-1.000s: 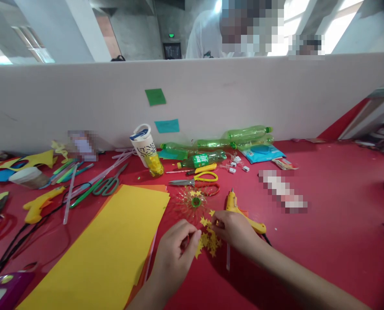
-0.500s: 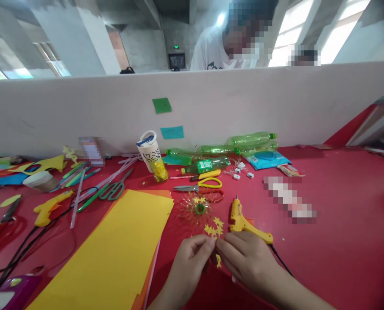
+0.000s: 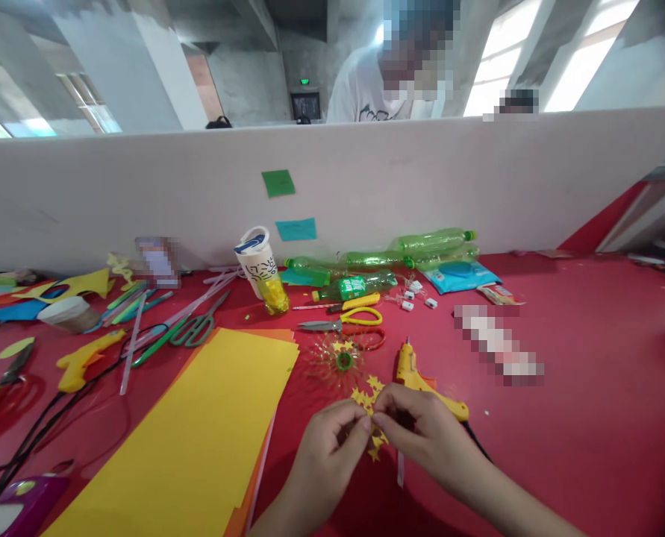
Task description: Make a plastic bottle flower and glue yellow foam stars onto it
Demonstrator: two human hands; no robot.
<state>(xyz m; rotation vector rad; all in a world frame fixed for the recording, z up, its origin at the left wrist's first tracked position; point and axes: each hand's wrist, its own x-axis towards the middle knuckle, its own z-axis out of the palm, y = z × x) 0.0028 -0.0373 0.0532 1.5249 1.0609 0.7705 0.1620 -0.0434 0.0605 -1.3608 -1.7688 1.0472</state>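
Observation:
My left hand (image 3: 332, 451) and my right hand (image 3: 425, 425) meet at the fingertips low in the middle of the view. Both pinch, thumb against fingers, and whatever lies between them is too small and covered to make out. Small yellow paper stars (image 3: 374, 385) lie just beyond and below the fingertips. Farther off stands a cut clear-plastic bottle top with splayed strips and a green neck (image 3: 344, 362), with more stars by it. A yellow hot glue gun (image 3: 413, 371) lies on the table beyond my right hand, its rear partly behind that hand.
Yellow paper sheets (image 3: 198, 418) lie left of my hands. Scissors (image 3: 354, 322), green bottles (image 3: 360, 286) and a white cup (image 3: 254, 265) stand or lie toward the white divider (image 3: 142, 186). A second glue gun (image 3: 80, 365) lies left; behind the divider is a person (image 3: 360, 89).
My right hand has shifted slightly up and its fingers have curled into a more arched pinch. My left hand stays almost in place. The person behind the divider has moved a little left.

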